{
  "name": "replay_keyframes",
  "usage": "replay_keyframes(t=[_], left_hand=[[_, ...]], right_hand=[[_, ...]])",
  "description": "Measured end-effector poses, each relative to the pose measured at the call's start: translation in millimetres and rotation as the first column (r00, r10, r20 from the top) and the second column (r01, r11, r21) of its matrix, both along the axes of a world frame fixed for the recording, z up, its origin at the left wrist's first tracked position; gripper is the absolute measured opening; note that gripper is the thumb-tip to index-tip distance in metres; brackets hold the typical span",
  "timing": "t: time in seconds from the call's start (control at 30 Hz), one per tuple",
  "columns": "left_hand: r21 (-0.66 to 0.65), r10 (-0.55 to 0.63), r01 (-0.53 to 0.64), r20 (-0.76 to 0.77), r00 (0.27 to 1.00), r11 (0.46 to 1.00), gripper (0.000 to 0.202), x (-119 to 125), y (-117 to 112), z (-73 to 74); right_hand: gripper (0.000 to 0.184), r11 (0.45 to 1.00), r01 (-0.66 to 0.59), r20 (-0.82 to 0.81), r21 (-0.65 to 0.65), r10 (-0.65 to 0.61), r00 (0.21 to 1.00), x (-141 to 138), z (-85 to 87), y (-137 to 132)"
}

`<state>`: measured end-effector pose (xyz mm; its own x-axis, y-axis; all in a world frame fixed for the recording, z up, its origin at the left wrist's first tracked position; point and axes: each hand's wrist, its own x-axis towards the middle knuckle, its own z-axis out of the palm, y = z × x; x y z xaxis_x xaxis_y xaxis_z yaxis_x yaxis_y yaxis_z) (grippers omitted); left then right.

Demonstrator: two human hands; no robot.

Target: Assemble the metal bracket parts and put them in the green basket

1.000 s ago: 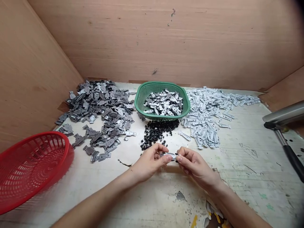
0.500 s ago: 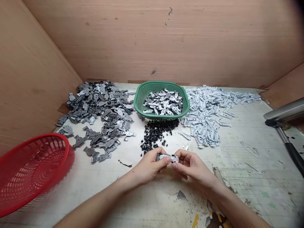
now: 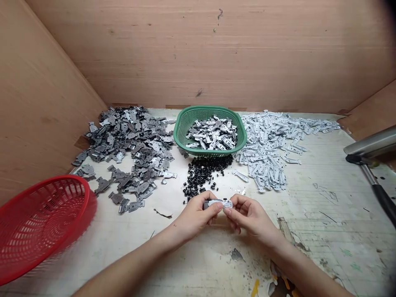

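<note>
In front of me, my left hand grips a small metal clip, a white plate over a darker grey one, with the thumb pressed on top. The thumb and fingers of my right hand pinch the clip's right end. A small black piece shows at its upper edge near that end. Just beyond my hands lies a heap of small black parts. Grey metal plates are piled at the left, and white metal plates are piled at the right.
A green basket holding many clip pieces stands at the back centre. At the left a red basket leans at a tilt. A metal tube with a black-handled lever juts in from the right. Wooden panels enclose the worktop.
Both hands stay around the clip with small finger movements. The right thumb and fingertips have shifted slightly at its right end. Piles and baskets look the same.
</note>
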<state>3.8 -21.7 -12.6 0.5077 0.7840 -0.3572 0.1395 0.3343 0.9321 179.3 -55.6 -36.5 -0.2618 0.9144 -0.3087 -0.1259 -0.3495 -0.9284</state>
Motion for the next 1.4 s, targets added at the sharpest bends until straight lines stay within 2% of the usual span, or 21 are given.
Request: replay_keyframes(t=[0.3, 0.67, 0.77, 0.9, 1.07, 1.17, 1.3, 1.4], left_hand=[[0.075, -0.067, 0.07, -0.036, 0.997, 0.995, 0.028, -3, 0, 8.4], [-0.037, -0.179, 0.182, 0.065, 0.982, 0.983, 0.033, -7, 1, 6.2], [-0.023, -0.175, 0.176, 0.038, 0.984, 0.984, 0.032, -7, 1, 7.7], [0.088, -0.167, 0.17, -0.042, 0.985, 0.981, 0.028, -5, 0, 14.5], [0.157, -0.136, 0.144, -0.06, 0.989, 0.977, 0.027, 1, -2, 15.8], [0.14, -0.101, 0.105, -0.037, 0.994, 0.985, 0.028, 1, -1, 12.0], [0.04, -0.087, 0.085, 0.042, 0.995, 0.996, 0.032, -4, 3, 9.2], [0.032, -0.063, 0.061, 0.068, 0.996, 0.998, 0.033, -9, 6, 9.8]], right_hand=[[0.022, 0.99, -0.086, -0.004, 0.107, 0.087, 0.996, 4, 4.2, 0], [0.02, 0.983, -0.112, -0.062, 0.143, 0.122, 0.991, 12, 8.7, -2], [0.023, 0.987, -0.113, -0.065, 0.117, 0.121, 0.99, 11, 9.4, -2], [0.026, 0.991, -0.131, -0.071, 0.021, 0.132, 0.989, 9, 8.9, -4], [0.029, 0.998, -0.056, -0.109, 0.0, 0.056, 0.993, 7, 1.4, -5], [0.028, 0.998, -0.045, -0.137, -0.031, 0.04, 0.99, 6, 1.2, -2], [0.027, 0.998, -0.049, -0.222, -0.049, 0.037, 0.974, 5, 5.7, 3], [0.027, 0.998, -0.038, -0.267, -0.041, 0.026, 0.963, 4, 7.3, 4]])
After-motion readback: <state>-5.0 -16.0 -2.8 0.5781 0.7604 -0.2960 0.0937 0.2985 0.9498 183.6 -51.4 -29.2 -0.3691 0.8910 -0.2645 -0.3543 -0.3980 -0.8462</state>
